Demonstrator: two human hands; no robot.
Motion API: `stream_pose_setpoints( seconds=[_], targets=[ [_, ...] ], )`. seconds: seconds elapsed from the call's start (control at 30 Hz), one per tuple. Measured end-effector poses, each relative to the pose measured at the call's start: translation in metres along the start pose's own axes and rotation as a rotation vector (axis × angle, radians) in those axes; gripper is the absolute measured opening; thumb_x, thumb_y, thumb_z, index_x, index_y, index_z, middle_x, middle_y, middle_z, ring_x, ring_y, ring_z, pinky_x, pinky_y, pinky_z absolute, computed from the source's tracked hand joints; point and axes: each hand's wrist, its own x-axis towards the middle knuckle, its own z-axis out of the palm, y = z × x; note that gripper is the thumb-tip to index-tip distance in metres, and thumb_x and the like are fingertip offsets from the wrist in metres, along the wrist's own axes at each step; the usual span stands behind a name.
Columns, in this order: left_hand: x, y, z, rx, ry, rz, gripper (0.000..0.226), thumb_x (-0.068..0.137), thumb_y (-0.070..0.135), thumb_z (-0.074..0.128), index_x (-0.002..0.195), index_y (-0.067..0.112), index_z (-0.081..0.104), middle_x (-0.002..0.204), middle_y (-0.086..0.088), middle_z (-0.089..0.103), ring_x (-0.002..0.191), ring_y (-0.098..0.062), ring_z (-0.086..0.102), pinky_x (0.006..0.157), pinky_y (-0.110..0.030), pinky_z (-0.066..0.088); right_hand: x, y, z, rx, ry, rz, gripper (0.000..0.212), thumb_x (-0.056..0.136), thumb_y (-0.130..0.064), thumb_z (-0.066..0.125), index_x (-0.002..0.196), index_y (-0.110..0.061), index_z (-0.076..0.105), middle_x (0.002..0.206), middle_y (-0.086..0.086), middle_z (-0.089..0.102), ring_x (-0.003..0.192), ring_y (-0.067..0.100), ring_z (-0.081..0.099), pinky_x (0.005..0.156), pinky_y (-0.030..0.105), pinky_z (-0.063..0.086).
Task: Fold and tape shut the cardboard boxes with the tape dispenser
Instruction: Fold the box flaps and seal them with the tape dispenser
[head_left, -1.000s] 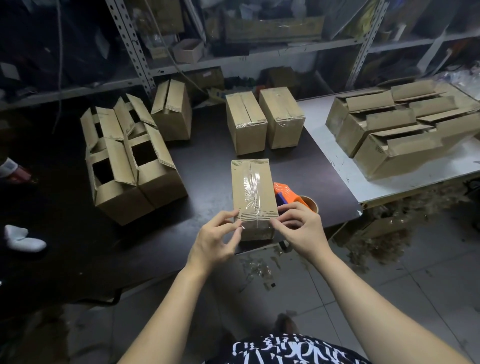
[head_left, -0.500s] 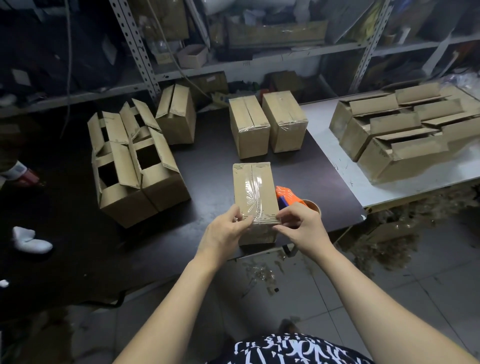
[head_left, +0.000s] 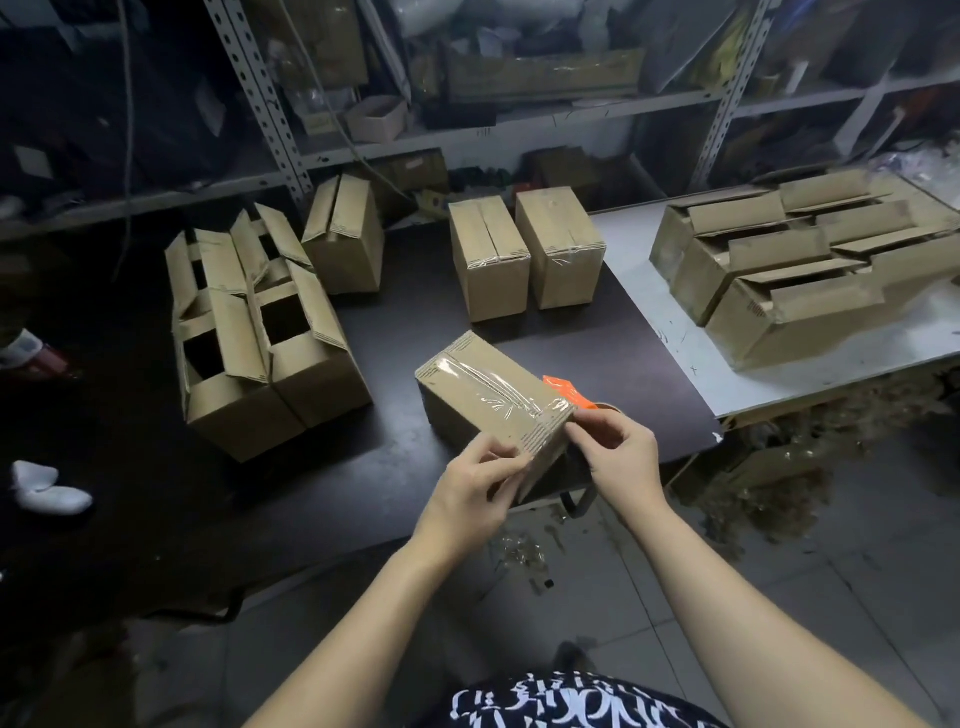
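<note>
At table (head_left: 597, 338) edge, L hand (head_left: 475, 486) + R hand (head_left: 623, 460) grip taped box (head_left: 483, 387) near end; shirt print (head_left: 571, 701) illegible.

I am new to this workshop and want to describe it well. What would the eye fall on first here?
First, the brown cardboard box sealed with shiny clear tape, set at an angle at the near edge of the dark table, with the left hand and right hand gripping its near end. Just behind it shows an orange tape dispenser. To the left stands a cluster of open-flapped brown cardboard boxes.
</note>
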Motion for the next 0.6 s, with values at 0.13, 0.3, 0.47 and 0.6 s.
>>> stream_pose_setpoints(
  seconds=[0.13, 0.3, 0.47, 0.6],
  targets=[
    [0.019, 0.001, -0.018, -0.003, 0.214, -0.125, 0.019, 0.086, 0.0, 0.074, 0.102, 0.007, 0.08, 0.1, 0.002, 0.073, 0.09, -0.005, 0.068, 0.084, -0.028, 0.056, -0.005, -0.007, 0.006, -0.1, 0.063, 0.001, 0.012, 0.093, -0.017, 0.075, 0.103, -0.022, 0.08, 0.103, -0.009, 0.075, 0.095, 0.0, 0.07, 0.084, 0.016, 0.057],
    [0.066, -0.033, -0.053, 0.26, 0.249, -0.515, 0.036, 0.096, 0.027, 0.065, 0.132, 0.024, 0.068, 0.124, 0.001, 0.059, 0.121, -0.02, 0.053, 0.11, -0.041, 0.035, -0.027, -0.015, 0.02, -0.147, 0.048, 0.04, 0.018, 0.09, -0.042, 0.074, 0.08, -0.027, 0.071, 0.082, -0.012, 0.072, 0.079, 0.011, 0.07, 0.072, 0.044, 0.063],
    [0.09, -0.059, -0.062, 0.035, 0.085, -0.679, 0.059, 0.099, 0.042, 0.062, 0.153, 0.036, 0.039, 0.138, 0.003, 0.059, 0.132, -0.024, 0.052, 0.118, -0.053, 0.032, -0.042, -0.025, 0.029, -0.136, -0.004, 0.031, 0.015, 0.089, -0.039, 0.078, 0.092, -0.025, 0.075, 0.087, -0.018, 0.073, 0.085, 0.002, 0.069, 0.08, 0.035, 0.063],
    [0.074, -0.057, -0.078, 0.072, 0.206, -0.76, 0.063, 0.092, 0.047, 0.073, 0.147, 0.027, 0.048, 0.1, 0.001, 0.063, 0.097, -0.018, 0.062, 0.089, -0.04, 0.055, -0.046, -0.03, 0.028, -0.12, 0.066, 0.049, 0.015, 0.089, -0.039, 0.078, 0.098, -0.027, 0.075, 0.091, -0.018, 0.074, 0.087, -0.001, 0.07, 0.083, 0.03, 0.062]
  ],
)
